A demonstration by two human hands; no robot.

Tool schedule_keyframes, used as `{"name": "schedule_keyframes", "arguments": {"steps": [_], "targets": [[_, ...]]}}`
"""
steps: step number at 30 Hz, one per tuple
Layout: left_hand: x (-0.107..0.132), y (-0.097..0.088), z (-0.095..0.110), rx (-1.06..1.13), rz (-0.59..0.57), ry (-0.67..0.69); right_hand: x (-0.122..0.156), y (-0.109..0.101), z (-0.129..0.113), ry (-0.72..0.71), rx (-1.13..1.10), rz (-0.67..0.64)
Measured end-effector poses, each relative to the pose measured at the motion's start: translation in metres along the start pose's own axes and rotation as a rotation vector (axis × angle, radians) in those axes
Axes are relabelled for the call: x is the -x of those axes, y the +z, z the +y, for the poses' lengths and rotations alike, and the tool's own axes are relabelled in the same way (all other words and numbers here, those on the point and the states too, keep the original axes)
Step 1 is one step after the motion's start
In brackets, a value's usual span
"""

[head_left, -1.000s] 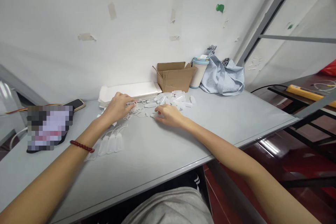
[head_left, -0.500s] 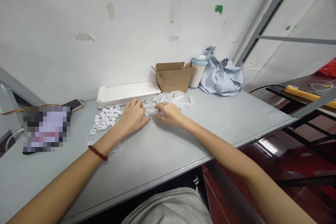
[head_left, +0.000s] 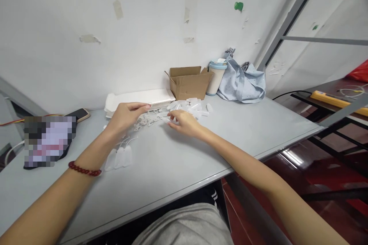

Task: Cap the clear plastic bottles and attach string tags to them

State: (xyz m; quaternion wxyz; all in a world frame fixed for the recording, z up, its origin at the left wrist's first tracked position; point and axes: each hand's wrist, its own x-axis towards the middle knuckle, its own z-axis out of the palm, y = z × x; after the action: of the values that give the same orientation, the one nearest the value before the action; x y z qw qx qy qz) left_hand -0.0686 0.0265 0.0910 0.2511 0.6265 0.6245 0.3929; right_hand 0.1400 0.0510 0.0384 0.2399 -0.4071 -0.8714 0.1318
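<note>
My left hand point(head_left: 126, 115) is raised a little above the grey table point(head_left: 178, 160), fingers pinched together near small white ring caps point(head_left: 145, 120); what it grips is too small to name. My right hand point(head_left: 184, 121) rests on the table with fingertips pinched on a small clear plastic piece at the edge of a pile of clear plastic tubes point(head_left: 191, 106). A short row of finished white pieces with tails point(head_left: 119, 157) lies near my left forearm, which wears a red bead bracelet point(head_left: 84, 169).
Along the wall stand a flat white stack point(head_left: 138, 98), an open cardboard box point(head_left: 188, 82), a lidded cup point(head_left: 216, 77) and a light blue cloth bag point(head_left: 244, 84). A phone point(head_left: 79, 114) and a blurred dark item point(head_left: 47, 141) lie left. Dark metal racks point(head_left: 330, 115) stand to the right.
My left hand went right to the middle, then came back left and lifted with its fingers pinched. My right hand stayed by the tube pile, shifting slightly.
</note>
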Motion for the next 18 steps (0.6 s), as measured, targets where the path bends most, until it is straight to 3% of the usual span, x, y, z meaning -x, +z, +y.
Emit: {"name": "schedule_keyframes", "arguments": {"steps": [3,6,12,18], "targets": [[0.013,-0.003,0.004,0.158,0.111,-0.042,0.001,0.002,-0.001,-0.034,-0.092,0.051],[0.020,-0.003,-0.001,0.136,0.168,0.011,0.003,0.002,-0.005,-0.064,-0.197,0.088],[0.028,0.000,-0.020,-0.063,0.117,0.191,0.009,0.001,-0.019,-0.087,-0.462,0.110],[0.043,0.010,-0.020,-0.106,0.067,0.372,0.010,0.004,-0.024,-0.082,-0.618,0.093]]}}
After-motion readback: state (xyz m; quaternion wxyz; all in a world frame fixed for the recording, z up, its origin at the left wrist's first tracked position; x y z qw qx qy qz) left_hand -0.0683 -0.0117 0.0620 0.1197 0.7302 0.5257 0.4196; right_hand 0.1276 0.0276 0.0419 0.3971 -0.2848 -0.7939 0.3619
